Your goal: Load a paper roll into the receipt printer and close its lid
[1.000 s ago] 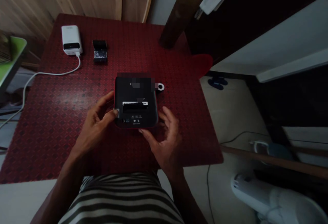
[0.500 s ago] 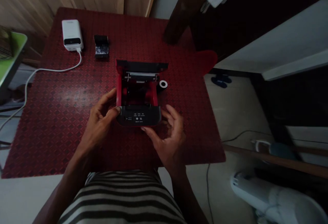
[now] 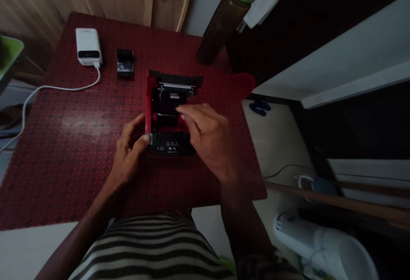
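A small red-and-black label printer [image 3: 171, 148] rests on the table with its lid raised and its inner compartment exposed. My left hand [image 3: 130, 149] is closed on the printer's left front corner, thumb on the top panel and fingers along the side. Over the right part of the compartment is my right hand [image 3: 208, 137], with thumb and forefinger drawn together inside the opening. Whatever may be between those fingertips cannot be made out. The right hand covers the printer's front right corner.
A white power bank [image 3: 89, 45] with a cable stands at the back left of the red patterned table [image 3: 80, 173]. Beside it lies a shiny black folded piece [image 3: 125, 63]. A tall brown bottle with a green cap [image 3: 221, 23] stands at the back right, near a red rounded object [image 3: 243, 85].
My right hand has moved from the printer's front right side up over its open compartment, fingers drawn together. My left hand keeps its hold. The small roll beside the printer no longer shows.
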A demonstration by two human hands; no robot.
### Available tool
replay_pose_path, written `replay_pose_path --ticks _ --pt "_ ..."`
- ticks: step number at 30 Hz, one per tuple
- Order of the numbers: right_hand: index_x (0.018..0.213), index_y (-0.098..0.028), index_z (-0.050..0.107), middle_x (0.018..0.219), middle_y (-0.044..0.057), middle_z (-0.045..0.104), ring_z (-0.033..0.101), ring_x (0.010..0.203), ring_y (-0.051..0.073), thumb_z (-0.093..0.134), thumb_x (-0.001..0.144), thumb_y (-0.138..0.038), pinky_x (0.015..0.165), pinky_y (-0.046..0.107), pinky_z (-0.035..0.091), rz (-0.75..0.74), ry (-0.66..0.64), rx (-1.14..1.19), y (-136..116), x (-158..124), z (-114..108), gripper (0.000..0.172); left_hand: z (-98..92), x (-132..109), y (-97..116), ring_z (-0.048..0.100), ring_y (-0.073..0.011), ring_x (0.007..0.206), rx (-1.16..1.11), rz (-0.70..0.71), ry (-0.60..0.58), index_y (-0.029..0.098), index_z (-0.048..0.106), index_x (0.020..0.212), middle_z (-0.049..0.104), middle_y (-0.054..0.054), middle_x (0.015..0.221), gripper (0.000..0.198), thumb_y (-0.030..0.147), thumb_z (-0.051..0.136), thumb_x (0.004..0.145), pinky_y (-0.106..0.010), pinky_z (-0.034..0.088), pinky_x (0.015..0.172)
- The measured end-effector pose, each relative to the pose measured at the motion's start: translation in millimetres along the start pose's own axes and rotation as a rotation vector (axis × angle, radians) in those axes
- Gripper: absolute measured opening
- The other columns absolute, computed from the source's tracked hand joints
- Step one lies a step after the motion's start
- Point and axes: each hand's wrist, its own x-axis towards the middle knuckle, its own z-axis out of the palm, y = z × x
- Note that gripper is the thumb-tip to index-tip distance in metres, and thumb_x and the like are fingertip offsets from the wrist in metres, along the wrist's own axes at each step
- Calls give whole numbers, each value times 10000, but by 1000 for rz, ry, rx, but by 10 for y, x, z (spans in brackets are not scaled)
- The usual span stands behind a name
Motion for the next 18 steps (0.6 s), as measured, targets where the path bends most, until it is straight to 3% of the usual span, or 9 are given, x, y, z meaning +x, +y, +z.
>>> replay_pose_path --ticks 5,10,15,18 --pt "1013 -279 746 999 52 852 813 965 263 658 1222 -326 939 409 629 144 147 -72 -90 164 -3 232 -20 -25 12 757 -414 1535 6 -60 -27 238 727 1643 790 -159 1642 680 633 794 1094 -581 676 1240" --pt "1005 -299 699 912 14 835 790 834 232 602 1240 -547 851 367 615 310 18 52 -89 117 12 355 -24 -28 29 768 -413 1499 30 -88 -22 260 724 1641 783 -149 1640 658 615 778 1089 -607 674 1233" --pt "1092 -313 715 1053 34 898 834 968 260 637 1191 -574 927 408 640 419 76 210 -113 23 179 290 -27 -16 21 761 -417 1500 30 -76 -27 264 724 1642 763 -155 1654 679 644 780 1083 -622 666 1244" --pt "1048 -307 739 1059 39 914 850 1022 264 636 1192 -595 918 404 641 445 87 395 -113 0 217 338 -31 -12 10 764 -415 1491 34 -64 -23 270 730 1631 771 -153 1639 664 643 782 1085 -616 672 1234"
